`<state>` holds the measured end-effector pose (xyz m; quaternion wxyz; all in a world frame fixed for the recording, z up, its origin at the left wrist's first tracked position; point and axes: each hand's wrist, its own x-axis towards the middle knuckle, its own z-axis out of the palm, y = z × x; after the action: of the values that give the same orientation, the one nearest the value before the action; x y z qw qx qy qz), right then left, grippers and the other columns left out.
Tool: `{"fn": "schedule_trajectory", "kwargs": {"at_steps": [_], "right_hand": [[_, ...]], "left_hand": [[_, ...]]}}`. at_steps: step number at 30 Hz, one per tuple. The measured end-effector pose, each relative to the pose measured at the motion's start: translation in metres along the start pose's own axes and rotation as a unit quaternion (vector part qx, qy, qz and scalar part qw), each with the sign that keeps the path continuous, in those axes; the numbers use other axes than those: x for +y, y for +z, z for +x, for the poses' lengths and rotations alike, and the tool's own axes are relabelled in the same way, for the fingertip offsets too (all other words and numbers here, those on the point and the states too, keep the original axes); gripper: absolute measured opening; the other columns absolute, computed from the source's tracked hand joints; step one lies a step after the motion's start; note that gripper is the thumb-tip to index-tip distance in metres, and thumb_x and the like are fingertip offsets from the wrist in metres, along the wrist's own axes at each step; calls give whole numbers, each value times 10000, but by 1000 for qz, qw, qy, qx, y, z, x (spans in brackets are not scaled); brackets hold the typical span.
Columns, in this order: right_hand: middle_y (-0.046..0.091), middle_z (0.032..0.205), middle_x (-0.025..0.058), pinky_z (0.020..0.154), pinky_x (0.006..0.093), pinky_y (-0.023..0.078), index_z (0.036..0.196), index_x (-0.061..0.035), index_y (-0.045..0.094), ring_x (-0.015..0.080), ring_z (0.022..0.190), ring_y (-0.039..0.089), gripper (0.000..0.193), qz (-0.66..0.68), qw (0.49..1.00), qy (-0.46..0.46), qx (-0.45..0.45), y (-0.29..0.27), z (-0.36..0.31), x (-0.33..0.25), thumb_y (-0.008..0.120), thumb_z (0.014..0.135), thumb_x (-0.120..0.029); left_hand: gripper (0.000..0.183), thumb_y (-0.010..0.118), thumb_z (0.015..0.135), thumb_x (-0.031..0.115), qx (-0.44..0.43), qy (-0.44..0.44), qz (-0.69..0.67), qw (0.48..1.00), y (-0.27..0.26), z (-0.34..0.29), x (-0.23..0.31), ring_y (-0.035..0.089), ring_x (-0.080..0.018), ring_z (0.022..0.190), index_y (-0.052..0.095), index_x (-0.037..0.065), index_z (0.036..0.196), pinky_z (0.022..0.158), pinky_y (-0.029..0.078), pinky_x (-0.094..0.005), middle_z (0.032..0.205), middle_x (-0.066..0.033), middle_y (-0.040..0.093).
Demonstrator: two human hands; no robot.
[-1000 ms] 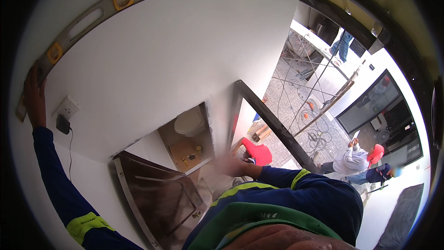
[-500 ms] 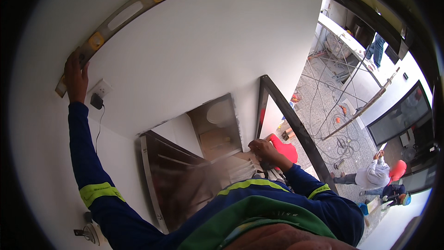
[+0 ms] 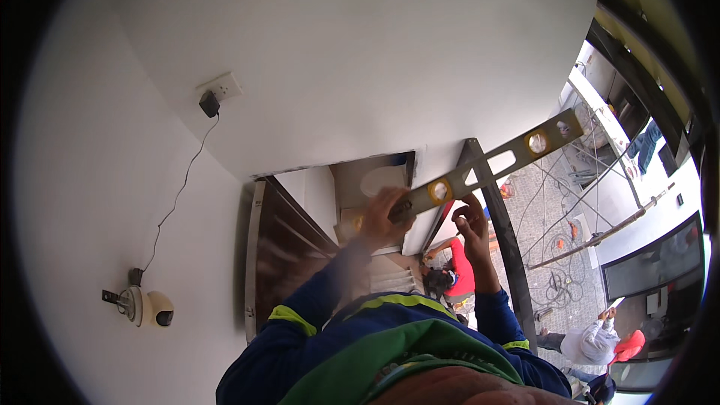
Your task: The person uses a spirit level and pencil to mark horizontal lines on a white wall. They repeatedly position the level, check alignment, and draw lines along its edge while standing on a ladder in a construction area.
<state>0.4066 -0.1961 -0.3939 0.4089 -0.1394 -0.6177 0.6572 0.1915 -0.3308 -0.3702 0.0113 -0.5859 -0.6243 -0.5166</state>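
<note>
A long spirit level with yellow-ringed vials slants across the view in front of me, up and to the right. My left hand grips it near its lower left end; that end is blurred. Just under the middle of the level is my right hand, its fingers curled in toward the thumb. Whether a small item sits in that pinch I cannot make out. Behind the level stands a dark upright frame, right of the white wall.
A black adapter is plugged into a wall socket; its cord runs to a camera-like device. Below, a brown door stands by a doorway. A person in red crouches nearby. Cables, scaffolding and another person are at right.
My left hand has taken the spirit level off the wall and brought it down and right, across my front. My right hand has risen from the frame's lower part to beside the level.
</note>
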Motion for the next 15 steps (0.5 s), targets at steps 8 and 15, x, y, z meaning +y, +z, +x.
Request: {"fn": "schedule_trajectory", "kwargs": {"at_steps": [8,15], "right_hand": [[620,1299,92,1008,340,478,1593,-37,299,183,1181,606,791,100,985,127,52,17,-64,35,755,955,-141],[619,1296,59,988,325,493,1501,-28,419,157,1172,601,628,111,983,143,30,18,-67,23,737,969,-124]], "left_hand": [[614,858,775,153,-190,-187,-143,953,22,-101,-1,705,-259,1023,606,40,1324,904,550,-365,1128,-144,704],[648,858,795,138,-262,-227,-182,920,34,-104,-6,682,-204,1088,589,37,1375,931,533,-341,1207,-125,695]]}}
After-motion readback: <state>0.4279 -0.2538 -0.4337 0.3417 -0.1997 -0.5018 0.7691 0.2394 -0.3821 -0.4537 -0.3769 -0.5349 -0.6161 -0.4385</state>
